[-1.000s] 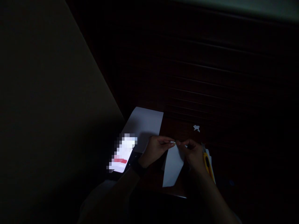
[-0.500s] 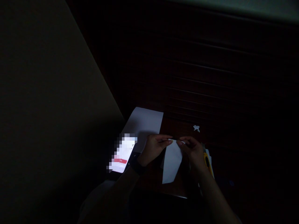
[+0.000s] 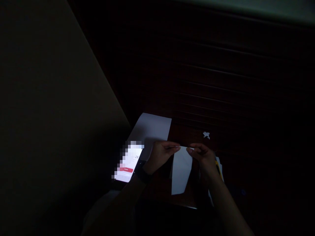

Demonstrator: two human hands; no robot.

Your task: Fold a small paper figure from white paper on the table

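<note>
A white piece of paper [image 3: 181,172] hangs between my hands over the dark table, its lower end cut at a slant. My left hand [image 3: 161,155] pinches its upper left corner between thumb and fingers. At the upper right corner, my right hand [image 3: 203,157] grips the same edge with thumb and fingertips. A larger white sheet [image 3: 156,126] lies behind my left hand, partly covered by it. Beside my right wrist, yellow-handled scissors or a similar tool [image 3: 218,167] show in part on some white paper.
A lit phone [image 3: 129,164], partly blurred out, lies left of my left wrist. Small white paper scraps [image 3: 206,135] sit toward the back of the dark table [image 3: 169,196]. A pale wall or panel [image 3: 61,98] rises at the left. The surroundings are very dark.
My right hand has shifted slightly right and my left slightly left, so more of the paper's upper edge shows between them. The paper hangs a little straighter.
</note>
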